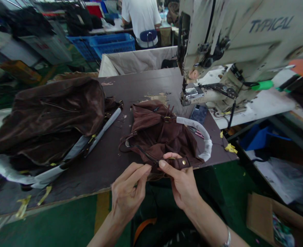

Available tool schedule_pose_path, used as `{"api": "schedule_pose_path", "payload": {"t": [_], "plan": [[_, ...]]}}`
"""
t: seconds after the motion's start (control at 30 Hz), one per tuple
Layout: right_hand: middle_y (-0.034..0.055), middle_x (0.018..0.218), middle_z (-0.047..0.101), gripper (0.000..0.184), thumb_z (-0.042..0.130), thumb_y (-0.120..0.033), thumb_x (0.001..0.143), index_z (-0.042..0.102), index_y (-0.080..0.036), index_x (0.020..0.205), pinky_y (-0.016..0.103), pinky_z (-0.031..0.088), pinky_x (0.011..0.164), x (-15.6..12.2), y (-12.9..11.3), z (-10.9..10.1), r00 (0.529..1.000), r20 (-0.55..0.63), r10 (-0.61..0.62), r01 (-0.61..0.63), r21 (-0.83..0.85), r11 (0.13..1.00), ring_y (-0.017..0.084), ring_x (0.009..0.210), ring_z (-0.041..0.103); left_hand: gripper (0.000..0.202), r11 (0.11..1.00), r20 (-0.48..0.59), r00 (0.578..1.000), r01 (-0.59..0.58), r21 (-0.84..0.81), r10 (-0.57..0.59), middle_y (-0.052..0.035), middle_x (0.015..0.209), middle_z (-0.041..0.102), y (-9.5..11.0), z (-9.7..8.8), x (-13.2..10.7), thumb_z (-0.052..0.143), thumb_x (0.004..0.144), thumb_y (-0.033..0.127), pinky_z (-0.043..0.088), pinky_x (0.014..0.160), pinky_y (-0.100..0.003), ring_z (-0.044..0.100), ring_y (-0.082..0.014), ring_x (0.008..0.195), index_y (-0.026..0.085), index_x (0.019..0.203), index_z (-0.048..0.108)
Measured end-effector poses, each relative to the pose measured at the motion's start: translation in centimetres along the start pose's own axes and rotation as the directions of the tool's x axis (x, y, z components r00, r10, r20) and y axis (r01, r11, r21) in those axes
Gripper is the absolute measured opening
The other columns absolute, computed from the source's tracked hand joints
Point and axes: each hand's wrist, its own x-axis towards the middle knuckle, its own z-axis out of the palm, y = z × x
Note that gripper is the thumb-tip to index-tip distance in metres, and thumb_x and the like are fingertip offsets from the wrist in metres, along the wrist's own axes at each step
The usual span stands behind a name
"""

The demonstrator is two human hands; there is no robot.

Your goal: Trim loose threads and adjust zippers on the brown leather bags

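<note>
A small brown leather bag (159,132) lies at the near edge of the dark worktable (130,89). Its handle (201,135) is wrapped in white foam and arcs to the right. My right hand (181,181) pinches a brown strap tab with a brass stud (183,162) at the bag's front edge. My left hand (129,192) is just left of it, fingers pressed together on the zipper end of the bag (151,159).
A pile of brown bags (50,116) with white-wrapped handles fills the table's left side. A cream sewing machine (233,44) stands at the right, a phone (199,113) beside its base. Blue crates (110,44) and a seated person in white (141,17) are behind. A cardboard box (277,219) sits on the floor.
</note>
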Motion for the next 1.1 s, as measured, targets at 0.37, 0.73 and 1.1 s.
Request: {"api": "schedule_pose_path", "payload": {"t": [0.37, 0.73, 1.1], "plan": [[-0.0003, 0.082, 0.062, 0.029, 0.084, -0.022, 0.063, 0.067, -0.019, 0.086, 0.033, 0.047, 0.077, -0.2, -0.3, 0.2, 1.000, -0.012, -0.012, 0.012, -0.007, 1.000, 0.016, 0.077, 0.060, 0.018, 0.971, -0.088, 0.985, -0.127, 0.201, 0.147, -0.0037, 0.082, 0.065, 1.7, 0.5, 1.1, 0.058, 0.082, 0.003, 0.048, 0.073, -0.023, 0.060, -0.0129, 0.075, 0.016, 0.093, 0.065], [-0.0005, 0.079, 0.063, 0.027, 0.083, -0.021, 0.063, 0.068, -0.019, 0.086, 0.029, 0.047, 0.071, 0.0, 0.1, 0.1, 0.998, -0.044, -0.045, 0.043, -0.029, 0.999, 0.015, 0.074, 0.059, 0.008, 0.982, 0.180, 0.967, 0.169, 0.081, -0.181, 0.0016, 0.076, 0.061, 2.2, -1.8, 1.4, 0.057, 0.089, 0.023, 0.042, 0.065, -0.021, 0.057, -0.0107, 0.070, 0.019, 0.083, 0.061], [-0.0008, 0.077, 0.064, 0.030, 0.084, -0.024, 0.063, 0.066, -0.020, 0.087, 0.030, 0.048, 0.070, 0.4, -0.2, -0.4, 0.998, -0.024, -0.059, 0.058, -0.030, 0.998, 0.016, 0.071, 0.060, 0.008, 0.987, 0.231, 0.962, 0.131, 0.089, -0.148, 0.0013, 0.079, 0.060, 2.2, -1.2, 2.2, 0.054, 0.091, 0.023, 0.041, 0.067, -0.022, 0.056, -0.0105, 0.072, 0.019, 0.086, 0.060]]}}
